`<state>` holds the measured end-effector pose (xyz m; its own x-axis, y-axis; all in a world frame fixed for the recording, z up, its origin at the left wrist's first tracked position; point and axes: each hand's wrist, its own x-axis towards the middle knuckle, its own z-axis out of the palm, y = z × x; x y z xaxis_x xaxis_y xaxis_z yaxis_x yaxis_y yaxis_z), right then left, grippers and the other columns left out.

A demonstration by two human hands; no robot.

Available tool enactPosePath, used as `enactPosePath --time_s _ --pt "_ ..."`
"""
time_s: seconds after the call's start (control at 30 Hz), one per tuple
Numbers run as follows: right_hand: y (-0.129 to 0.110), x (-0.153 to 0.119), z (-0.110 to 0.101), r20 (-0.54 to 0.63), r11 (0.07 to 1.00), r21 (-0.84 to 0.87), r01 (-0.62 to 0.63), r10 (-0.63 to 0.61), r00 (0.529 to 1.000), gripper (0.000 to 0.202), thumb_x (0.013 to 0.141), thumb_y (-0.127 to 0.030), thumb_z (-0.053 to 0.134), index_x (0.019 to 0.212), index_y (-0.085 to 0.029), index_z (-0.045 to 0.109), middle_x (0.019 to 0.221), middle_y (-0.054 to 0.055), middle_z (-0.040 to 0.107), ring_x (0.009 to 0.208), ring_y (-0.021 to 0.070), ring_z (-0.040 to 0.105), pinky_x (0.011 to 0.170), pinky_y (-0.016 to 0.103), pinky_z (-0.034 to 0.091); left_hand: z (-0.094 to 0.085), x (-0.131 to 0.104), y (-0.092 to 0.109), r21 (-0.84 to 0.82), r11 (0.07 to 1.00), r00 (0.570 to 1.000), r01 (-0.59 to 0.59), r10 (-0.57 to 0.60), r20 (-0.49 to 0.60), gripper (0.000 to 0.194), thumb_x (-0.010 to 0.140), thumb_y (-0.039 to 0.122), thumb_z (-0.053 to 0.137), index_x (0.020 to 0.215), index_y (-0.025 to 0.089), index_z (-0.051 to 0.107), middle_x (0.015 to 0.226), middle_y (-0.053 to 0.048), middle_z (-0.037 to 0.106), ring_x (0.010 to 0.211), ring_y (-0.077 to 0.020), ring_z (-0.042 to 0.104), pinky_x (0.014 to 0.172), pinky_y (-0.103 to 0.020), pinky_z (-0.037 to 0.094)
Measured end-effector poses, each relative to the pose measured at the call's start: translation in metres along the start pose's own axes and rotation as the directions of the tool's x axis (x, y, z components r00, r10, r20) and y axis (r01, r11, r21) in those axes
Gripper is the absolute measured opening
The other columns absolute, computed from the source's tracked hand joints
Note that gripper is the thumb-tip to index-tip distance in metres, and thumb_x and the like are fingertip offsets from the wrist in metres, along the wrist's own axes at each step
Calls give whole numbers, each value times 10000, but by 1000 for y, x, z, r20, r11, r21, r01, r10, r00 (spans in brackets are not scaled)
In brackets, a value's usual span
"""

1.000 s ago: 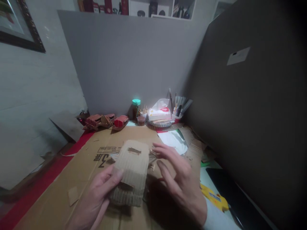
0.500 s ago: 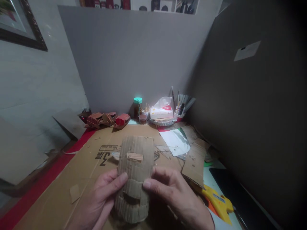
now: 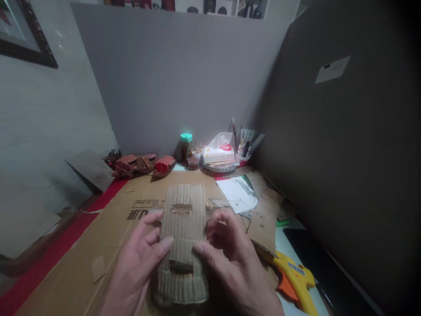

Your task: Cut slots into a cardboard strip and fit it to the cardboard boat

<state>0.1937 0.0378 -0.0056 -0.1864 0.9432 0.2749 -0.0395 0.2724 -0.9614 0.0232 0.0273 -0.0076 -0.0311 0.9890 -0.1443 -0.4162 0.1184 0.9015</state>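
Ribbed cardboard piece held over the bench (image 3: 108, 228)

A flattened cardboard sheet (image 3: 131, 215) covered the bench as a work surface. Above it, both hands, left (image 3: 138, 263) and right (image 3: 233, 267), clamped the corrugated cardboard piece (image 3: 184, 237) between thumbs and fingers, seemingly bending it; two small slots (image 3: 181, 208) pierced its ribbed face.

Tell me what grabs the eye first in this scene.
Front and centre, the left hand and the right hand grip a ribbed piece of corrugated cardboard with two small slots, above a flattened cardboard sheet. A yellow glue gun lies at the lower right. By the back wall stand small red model boats and a jar with a green lid.
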Motion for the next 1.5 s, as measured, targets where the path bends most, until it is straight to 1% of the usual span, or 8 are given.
enactPosePath --time_s 0.1,0.3,0.5,0.7,0.83,1.0,1.23,1.5 --pt "-5 0 -2 65 994 -113 8 -1 998 37 848 -213 598 831 -219 566 776 -32 542 712 125 490 621 239 415 0 2 -1 43 995 995 -90 91 -42 759 713 290 811 1352 470 443 1092 3 724 974 -259 697 750 -316 593" --pt "-6 0 -7 78 986 -119 -115 124 989 248 770 -212 671 1015 -235 702 915 19 669 669 140 547 639 288 460 -4 -4 1 209 978 993 3 22 -118 535 608 358 874 1117 336 710 1125 0 731 1131 -251 625 825 -194 545" --pt "-2 -1 -8 121 926 166 -340 323 939 221 713 -243 741 934 -232 729 672 -33 570 542 103 492 529 240 398 -15 -1 -1 61 993 995 98 -97 -24 570 608 262 880 1146 307 697 844 -28 740 819 -218 704 719 -267 586" --pt "-10 3 -9 162 879 246 -409 378 911 213 642 -180 777 846 -187 716 626 -65 492 561 74 437 528 201 343 -2 -5 6 -44 987 987 156 -158 -39 500 611 248 873 1083 306 720 970 -43 753 955 -272 708 777 -290 586" --pt "-11 2 -9 56 958 54 -281 278 959 185 718 -225 731 903 -220 735 697 -33 574 632 112 502 595 238 406 3 -9 6 134 990 993 37 -21 -120 515 607 357 873 1099 355 723 1060 0 757 1096 -243 660 805 -173 549" --pt "-6 -1 -14 78 952 -303 35 -12 997 429 811 -221 680 1235 -271 639 1163 39 663 945 191 593 772 299 520 7 -6 3 167 985 998 -44 52 -44 556 594 275 881 1113 385 712 1163 31 735 1129 -231 651 851 -189 552" --pt "3 -4 -19 165 895 -431 116 -48 985 630 825 -99 636 1405 -246 439 1336 67 558 1057 193 576 889 340 540 -3 0 -1 348 937 999 -43 40 16 747 620 166 818 1258 469 575 1380 114 588 1280 -163 529 894 -151 507" --pt "4 9 -25 175 855 -498 148 -69 982 284 834 -136 678 1113 -168 631 934 45 592 898 202 548 800 370 508 -23 16 -7 820 437 911 -369 343 227 251 804 351 636 1052 333 669 1067 -50 645 1010 -280 618 922 -477 491"
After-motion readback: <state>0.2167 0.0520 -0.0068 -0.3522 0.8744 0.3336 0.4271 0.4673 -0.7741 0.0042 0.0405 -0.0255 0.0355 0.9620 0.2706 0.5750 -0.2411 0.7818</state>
